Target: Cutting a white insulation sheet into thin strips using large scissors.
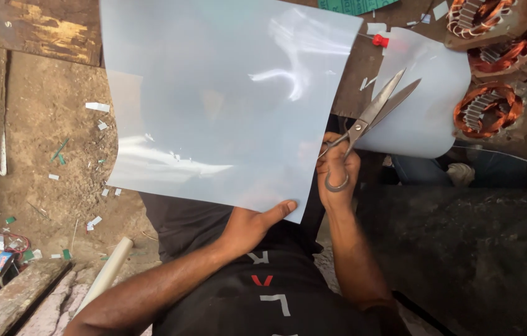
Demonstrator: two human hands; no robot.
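Your left hand (254, 224) pinches the big pale plastic sheet (214, 99) at its near right corner, thumb on top, holding it up over the dirt floor (46, 124). Your right hand (337, 165) grips the scissors (372, 112) just right of that edge, blades parted, pointing up and away.

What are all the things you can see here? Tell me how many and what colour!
plastic sheet: one, pale translucent white, held up in the middle
second sheet: one, white, curled, right of the scissors
scissors: one pair, grey metal, blades open, pointing up right
motor windings: several, copper orange, top right
wooden board: one, brown, top left
rolled tube: one, cream, lower left
paper scraps: many, white and green, on the dirt floor
left hand: one, gripping the big sheet's bottom edge
right hand: one, holding the scissors
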